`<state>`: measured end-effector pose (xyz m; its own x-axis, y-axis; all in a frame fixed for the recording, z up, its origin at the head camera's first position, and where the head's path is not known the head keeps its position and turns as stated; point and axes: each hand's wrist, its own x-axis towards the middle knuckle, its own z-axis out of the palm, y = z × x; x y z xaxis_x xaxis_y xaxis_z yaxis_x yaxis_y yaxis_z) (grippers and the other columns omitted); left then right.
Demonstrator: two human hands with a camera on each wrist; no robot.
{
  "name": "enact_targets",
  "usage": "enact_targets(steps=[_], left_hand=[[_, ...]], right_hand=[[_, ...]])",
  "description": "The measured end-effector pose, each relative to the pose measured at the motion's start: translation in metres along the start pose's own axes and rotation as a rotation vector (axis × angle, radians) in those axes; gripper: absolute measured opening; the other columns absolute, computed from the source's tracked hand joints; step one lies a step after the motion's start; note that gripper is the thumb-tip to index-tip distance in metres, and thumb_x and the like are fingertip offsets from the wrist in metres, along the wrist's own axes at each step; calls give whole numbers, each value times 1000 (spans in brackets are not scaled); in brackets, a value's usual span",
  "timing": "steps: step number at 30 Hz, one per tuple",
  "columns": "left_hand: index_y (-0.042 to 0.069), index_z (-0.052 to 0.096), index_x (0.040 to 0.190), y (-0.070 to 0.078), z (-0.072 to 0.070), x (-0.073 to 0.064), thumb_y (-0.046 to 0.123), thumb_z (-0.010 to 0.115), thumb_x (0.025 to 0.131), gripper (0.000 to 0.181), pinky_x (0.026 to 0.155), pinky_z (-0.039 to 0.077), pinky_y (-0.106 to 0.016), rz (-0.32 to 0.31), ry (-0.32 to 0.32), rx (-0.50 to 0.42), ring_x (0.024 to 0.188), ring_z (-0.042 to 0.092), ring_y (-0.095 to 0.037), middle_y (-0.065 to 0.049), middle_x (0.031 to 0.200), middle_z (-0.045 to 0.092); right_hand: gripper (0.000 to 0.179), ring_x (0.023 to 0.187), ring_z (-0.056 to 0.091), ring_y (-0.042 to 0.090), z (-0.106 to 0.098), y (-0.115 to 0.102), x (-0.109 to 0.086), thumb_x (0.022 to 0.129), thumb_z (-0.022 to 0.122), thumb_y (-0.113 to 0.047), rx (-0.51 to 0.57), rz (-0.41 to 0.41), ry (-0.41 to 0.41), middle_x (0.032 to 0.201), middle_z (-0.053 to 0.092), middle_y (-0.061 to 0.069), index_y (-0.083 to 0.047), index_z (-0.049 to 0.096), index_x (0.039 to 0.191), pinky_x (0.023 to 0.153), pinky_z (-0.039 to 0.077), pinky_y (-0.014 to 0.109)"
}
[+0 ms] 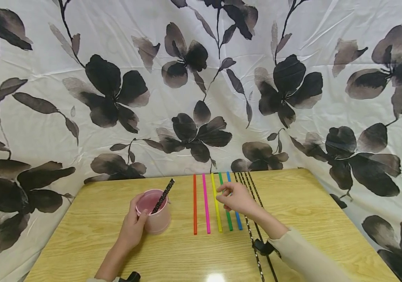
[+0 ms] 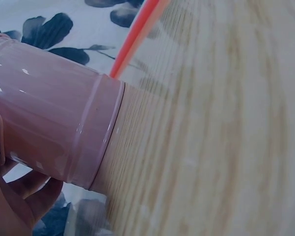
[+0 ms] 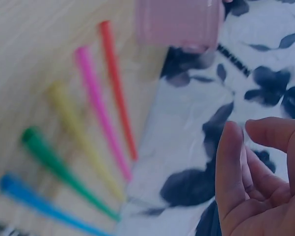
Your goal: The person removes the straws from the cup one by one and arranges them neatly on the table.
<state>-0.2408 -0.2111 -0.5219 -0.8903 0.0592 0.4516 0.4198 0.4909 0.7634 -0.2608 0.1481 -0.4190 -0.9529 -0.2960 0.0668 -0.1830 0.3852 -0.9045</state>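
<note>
A small pink metal bucket [image 1: 158, 221] stands on the left part of the table. One black straw with white dots [image 1: 163, 196] leans in it, its upper end sticking out past the rim. My left hand [image 1: 133, 226] grips the bucket from its left side, thumb at the rim; in the left wrist view its fingers [image 2: 44, 196] curl beneath the bucket's side. My right hand [image 1: 238, 199] hovers over the green straw [image 1: 230, 221] and blue straw [image 1: 239, 223], fingers loosely bent and holding nothing. The right wrist view shows a gap between thumb and index fingertips.
Left of the green straw, a red straw [image 1: 195, 207], a pink straw [image 1: 206, 207] and a yellow straw [image 1: 219, 223] lie parallel on the wooden table [image 1: 176, 258]. Several black dotted straws [image 1: 257, 254] lie at the right, partly under my right forearm. A floral cloth [image 1: 222, 129] hangs behind.
</note>
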Motion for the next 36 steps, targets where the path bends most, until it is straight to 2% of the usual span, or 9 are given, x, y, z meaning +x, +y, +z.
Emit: enact_targets(steps=[8,16,21,26,32,36], left_hand=[[15,29,149,3,6,-4,15,49,101,52,95,33,-11,-1,12,-16,122,49,-26,-14,138,49],[19,28,149,1,5,-3,15,49,101,53,95,34,-14,-5,8,-16,123,49,-27,-12,139,48],[19,28,149,1,5,-2,15,48,101,52,96,34,-15,5,4,-13,123,50,-28,-12,139,48],[21,29,149,0,3,0,15,49,101,52,96,34,-15,1,5,-8,123,49,-28,-11,139,48],[21,28,149,-1,1,1,16,48,102,52,98,37,-22,-4,0,4,123,50,-28,-11,139,48],[20,28,149,0,-1,1,17,48,102,51,98,38,-25,-13,-1,17,123,50,-28,-11,139,48]], right_hand=[[23,58,63,24,41,-32,30,87,70,-10,101,-67,-86,81,61,10,1,66,108,57,56,36],[24,61,66,27,79,-56,53,86,74,-12,133,-76,-67,79,64,7,-1,67,106,54,55,32],[28,58,65,24,94,-55,64,83,77,-16,175,-35,-11,78,65,6,0,65,102,53,55,32],[26,53,62,18,104,-51,72,82,78,-16,224,-32,27,75,67,6,2,64,95,52,55,32],[18,53,63,17,112,-49,75,86,75,-15,235,-24,59,74,66,6,1,68,90,52,55,32],[19,56,65,22,118,-46,79,86,75,-17,236,-11,79,77,67,7,0,69,91,51,55,32]])
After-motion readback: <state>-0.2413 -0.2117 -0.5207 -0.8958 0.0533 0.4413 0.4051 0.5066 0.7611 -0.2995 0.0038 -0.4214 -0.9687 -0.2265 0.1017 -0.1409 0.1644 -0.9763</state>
